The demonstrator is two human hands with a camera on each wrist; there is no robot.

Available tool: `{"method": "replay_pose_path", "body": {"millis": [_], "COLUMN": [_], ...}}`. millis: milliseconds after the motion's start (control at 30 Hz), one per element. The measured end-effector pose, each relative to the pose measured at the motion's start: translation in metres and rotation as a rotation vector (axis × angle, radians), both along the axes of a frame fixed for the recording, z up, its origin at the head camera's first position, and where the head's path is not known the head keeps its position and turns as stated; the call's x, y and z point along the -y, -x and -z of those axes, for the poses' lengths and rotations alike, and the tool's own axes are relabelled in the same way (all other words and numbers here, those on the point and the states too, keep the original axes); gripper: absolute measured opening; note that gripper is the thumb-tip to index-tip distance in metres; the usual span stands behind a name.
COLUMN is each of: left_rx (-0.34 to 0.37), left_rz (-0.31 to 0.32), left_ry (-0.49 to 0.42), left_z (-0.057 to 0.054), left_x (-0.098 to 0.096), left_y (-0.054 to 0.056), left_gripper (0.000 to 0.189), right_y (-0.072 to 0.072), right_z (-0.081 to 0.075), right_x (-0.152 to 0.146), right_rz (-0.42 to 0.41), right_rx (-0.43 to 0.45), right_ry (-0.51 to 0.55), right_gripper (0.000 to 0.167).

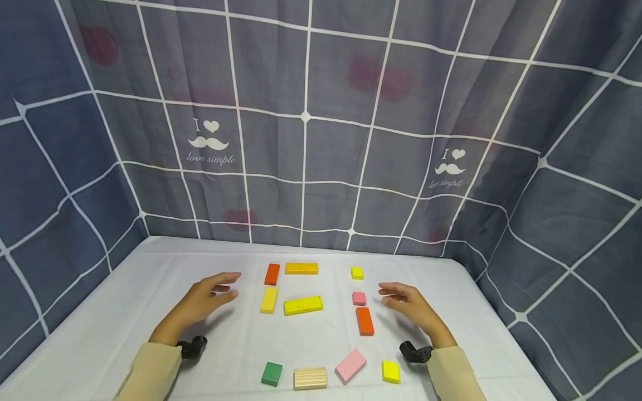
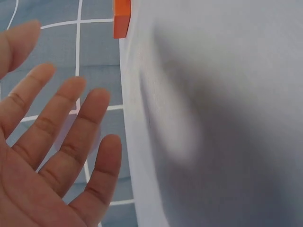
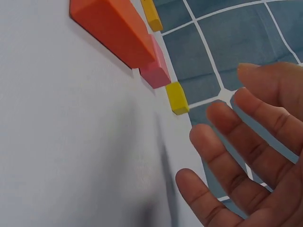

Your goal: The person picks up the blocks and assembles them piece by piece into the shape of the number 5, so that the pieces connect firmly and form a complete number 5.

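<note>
My left hand (image 1: 210,298) hovers over the left of the table with fingers loosely bent and nothing in its grasp. Nearest to it lie a yellow block (image 1: 268,300) and an orange block (image 1: 272,274). On the other side my right hand (image 1: 408,303) is held above the cloth, its fingers (image 3: 213,146) relaxed and holding nothing. Beside it are a small pink block (image 1: 359,298), an orange-red block (image 1: 365,321) and a small yellow block (image 1: 357,273). Between the hands lie a long yellow block (image 1: 303,306) and an amber block (image 1: 301,268).
Along the front sit a green block (image 1: 271,373), a ridged wooden block (image 1: 310,378), a larger pink block (image 1: 350,366) and a yellow block (image 1: 390,371). A white cloth covers the table (image 1: 225,356). Grey checked curtains (image 1: 271,139) surround its back and sides.
</note>
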State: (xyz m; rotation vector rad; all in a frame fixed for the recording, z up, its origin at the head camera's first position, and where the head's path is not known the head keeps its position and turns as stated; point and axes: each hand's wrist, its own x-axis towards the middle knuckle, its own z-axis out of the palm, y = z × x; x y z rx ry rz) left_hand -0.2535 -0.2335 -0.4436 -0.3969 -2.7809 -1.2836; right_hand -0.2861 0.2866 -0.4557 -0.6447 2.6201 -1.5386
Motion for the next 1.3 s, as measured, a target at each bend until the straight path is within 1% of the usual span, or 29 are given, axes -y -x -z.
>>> {"method": "replay_pose_path", "body": {"millis": [133, 267, 367, 533, 600, 700, 833, 1000, 1167, 1300], "left_rx": [0.027, 0.03, 0.017, 0.054, 0.084, 0.108, 0.118, 0.14, 0.135, 0.128], "left_rz": [0.016, 0.044, 0.088, 0.12, 0.115, 0.117, 0.12, 0.099, 0.091, 0.077], "left_ry": [-0.015, -0.045, -0.064, -0.091, -0.102, -0.105, -0.117, -0.127, -0.135, -0.127], "left_z": [-0.001, -0.001, -0.001, -0.001, -0.001, -0.001, -0.002, -0.001, 0.0, 0.0], "left_x": [-0.003, -0.004, -0.005, -0.007, -0.009, -0.011, -0.014, -0.017, -0.02, -0.024], "left_y": [0.005, 0.01, 0.014, 0.021, 0.023, 0.027, 0.033, 0.039, 0.046, 0.051], "left_gripper": [0.052, 0.05, 0.048, 0.049, 0.049, 0.049, 0.05, 0.051, 0.052, 0.052], "right_y": [0.004, 0.01, 0.014, 0.02, 0.023, 0.026, 0.029, 0.034, 0.04, 0.045], "right_z": [0.001, 0.001, 0.0, -0.001, -0.001, -0.002, -0.003, -0.006, -0.011, -0.013], "right_x": [0.006, 0.011, 0.015, 0.022, 0.025, 0.029, 0.033, 0.04, 0.05, 0.055], "right_rz": [0.007, 0.001, -0.014, -0.033, -0.036, -0.034, -0.032, -0.036, -0.048, -0.077], "right_rx": [0.053, 0.097, 0.106, 0.124, 0.132, 0.137, 0.132, 0.134, 0.145, 0.153], "right_ry": [0.045, 0.083, 0.101, 0.12, 0.121, 0.115, 0.123, 0.146, 0.132, 0.148], "right_gripper": [0.046, 0.048, 0.049, 0.049, 0.048, 0.047, 0.046, 0.046, 0.045, 0.046]}}
